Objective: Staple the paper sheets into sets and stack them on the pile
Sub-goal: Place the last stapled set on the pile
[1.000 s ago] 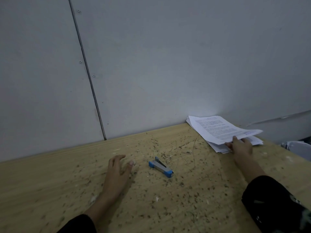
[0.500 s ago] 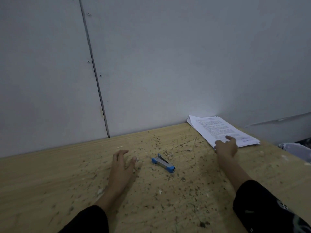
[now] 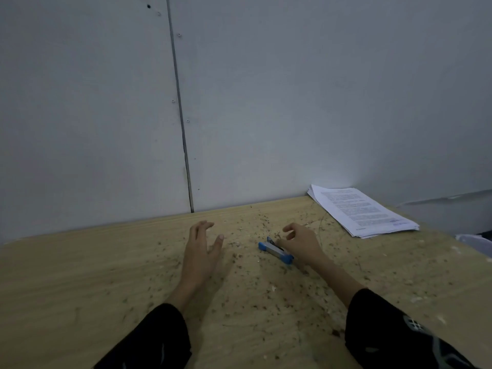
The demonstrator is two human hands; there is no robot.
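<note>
The blue stapler (image 3: 275,249) lies flat on the speckled counter (image 3: 80,288), at 3 o'clock from the left hand (image 3: 201,251), whose fingers are spread apart. The right hand (image 3: 302,242) is just beside the stapler, fingers loosely curled, apart, gripping nothing. The paper pile (image 3: 364,211) lies at 2 o'clock, against the wall (image 3: 292,89).

Your stapler (image 3: 275,250) is small, with a grey metal body and blue ends. It lies shut on the counter (image 3: 80,288), slanted so that one blue end points away to the left and the other toward you on the right. Your pile (image 3: 362,211) of printed white sheets lies flat at the far right of the counter, its back corner close against the wall (image 3: 292,102), well apart from the stapler. The top sheet is face up with blocks of text, and the edges beneath it are slightly fanned.
</note>
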